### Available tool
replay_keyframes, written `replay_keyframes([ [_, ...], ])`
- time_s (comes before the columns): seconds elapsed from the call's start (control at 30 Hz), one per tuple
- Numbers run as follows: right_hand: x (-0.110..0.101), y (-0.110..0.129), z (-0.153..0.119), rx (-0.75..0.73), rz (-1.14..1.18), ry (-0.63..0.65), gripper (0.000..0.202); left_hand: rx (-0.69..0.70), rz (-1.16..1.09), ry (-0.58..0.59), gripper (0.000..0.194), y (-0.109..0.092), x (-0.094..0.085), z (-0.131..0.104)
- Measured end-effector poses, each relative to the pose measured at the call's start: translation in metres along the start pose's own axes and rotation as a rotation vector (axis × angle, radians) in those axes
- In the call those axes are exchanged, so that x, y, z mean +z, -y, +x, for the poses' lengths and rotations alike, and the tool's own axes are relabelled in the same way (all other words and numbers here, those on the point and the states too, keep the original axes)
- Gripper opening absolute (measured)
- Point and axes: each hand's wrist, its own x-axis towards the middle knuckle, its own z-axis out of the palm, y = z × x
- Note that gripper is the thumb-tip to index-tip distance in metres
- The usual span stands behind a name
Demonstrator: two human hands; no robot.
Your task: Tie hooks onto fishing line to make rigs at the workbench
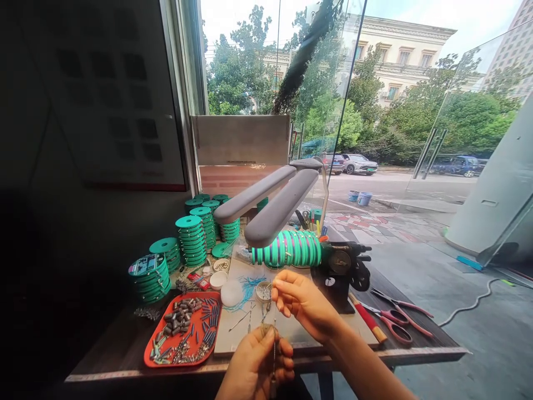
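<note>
Both of my hands are closed. My left hand [259, 355], right of the red tray [177, 365], pinches a thin line [273, 355] between thumb and forefinger; part of the line hangs below the fingers. My right hand [306, 303], farther right of the tray and farther from me than its near rim, grips the upper end of the same line between thumb and fingertips. Line position: right of the tray, above the beige board [233, 344]. The fittings on the line are too small to identify.

Tray contents: grey cylinders [183, 314], dark slender pieces [211, 316] and small metal parts [183, 353]. Beyond the tray: stacked green spools [190, 244]. Right of and beyond the tray: blue strands [252, 286] and a small round container [264, 291]. Far right of the tray: scissors [381, 314] with red handles.
</note>
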Motion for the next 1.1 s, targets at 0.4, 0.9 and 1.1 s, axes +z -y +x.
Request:
replay_keyframes([
  [0.4, -0.009, 0.010, -0.002, -0.100, -0.229, -0.126, 0.051, 0.224, 0.313, -0.064, 0.043, -0.022, 0.014, 0.022],
  [0.9, -0.002, 0.007, 0.000, -0.009, -0.270, 0.002, 0.063, 0.100, 0.118, -0.019, 0.034, -0.024, 0.015, 0.031],
  [1.1, -0.008, 0.006, 0.000, -0.019, -0.301, 0.025, 0.059, 0.093, 0.117, -0.058, 0.034, -0.016, 0.012, 0.024],
])
